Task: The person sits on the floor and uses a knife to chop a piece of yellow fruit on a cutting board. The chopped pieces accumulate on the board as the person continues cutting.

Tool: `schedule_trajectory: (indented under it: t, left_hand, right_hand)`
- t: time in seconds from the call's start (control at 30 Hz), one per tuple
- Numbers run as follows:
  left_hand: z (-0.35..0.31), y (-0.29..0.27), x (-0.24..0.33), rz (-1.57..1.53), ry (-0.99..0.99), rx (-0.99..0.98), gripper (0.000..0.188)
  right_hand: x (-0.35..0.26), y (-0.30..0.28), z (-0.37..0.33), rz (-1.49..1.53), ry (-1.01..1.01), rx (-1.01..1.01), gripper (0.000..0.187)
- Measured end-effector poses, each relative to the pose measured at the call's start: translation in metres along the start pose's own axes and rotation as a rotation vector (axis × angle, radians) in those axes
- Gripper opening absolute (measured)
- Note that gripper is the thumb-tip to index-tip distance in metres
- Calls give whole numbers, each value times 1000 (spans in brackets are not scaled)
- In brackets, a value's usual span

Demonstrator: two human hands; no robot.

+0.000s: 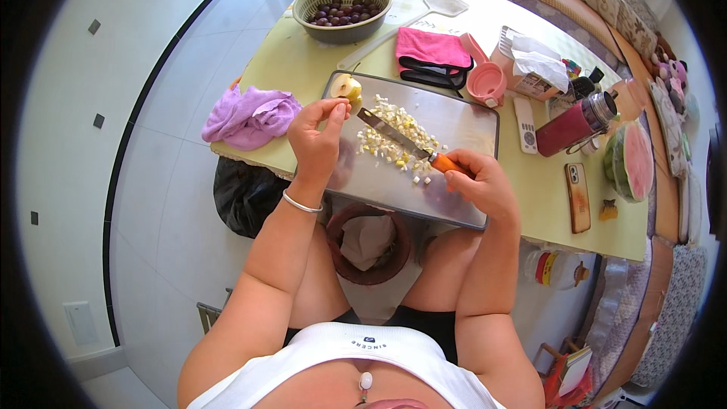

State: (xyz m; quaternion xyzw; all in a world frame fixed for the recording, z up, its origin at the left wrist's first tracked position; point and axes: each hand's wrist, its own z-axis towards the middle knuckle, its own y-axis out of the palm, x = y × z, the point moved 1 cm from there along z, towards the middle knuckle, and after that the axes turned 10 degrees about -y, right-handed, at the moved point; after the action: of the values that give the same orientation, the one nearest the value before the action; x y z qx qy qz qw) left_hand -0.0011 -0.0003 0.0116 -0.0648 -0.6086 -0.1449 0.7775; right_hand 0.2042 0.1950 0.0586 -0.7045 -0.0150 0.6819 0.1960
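My left hand [318,132], fingers pinched together, is at the lower end of a cut pear [346,85] by the board's far left corner. The pear's pale flesh faces up and its stem points away; the fingertips partly hide its lower end. In my right hand [482,182] is a knife [397,135], gripped by its orange handle. The blade slants up to the left over diced pear [400,125], and its tip comes close to my left fingers. Small white and yellow-green cubes are scattered across the steel cutting board [462,125], which overhangs the table's near edge.
Beyond the board stand a basket [310,19] of grapes, a white fly swatter [394,34], and a pink cloth [432,47]. A purple towel [250,117] lies left. Rightward are a tissue box [522,68], thermos [577,125], phone [578,197] and watermelon [630,160]. Below sits a bin [333,238].
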Motion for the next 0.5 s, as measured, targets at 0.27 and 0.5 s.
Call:
schedule_trajectory:
  t: [0.27, 0.5]
  left_hand:
    - [0, -2, 0, 57, -5, -39, 11]
    - [1, -2, -2, 22, -9, -13, 11]
  right_hand:
    - [14, 5, 10, -158, 31, -101, 23]
    - [11, -8, 1, 13, 98, -3, 26]
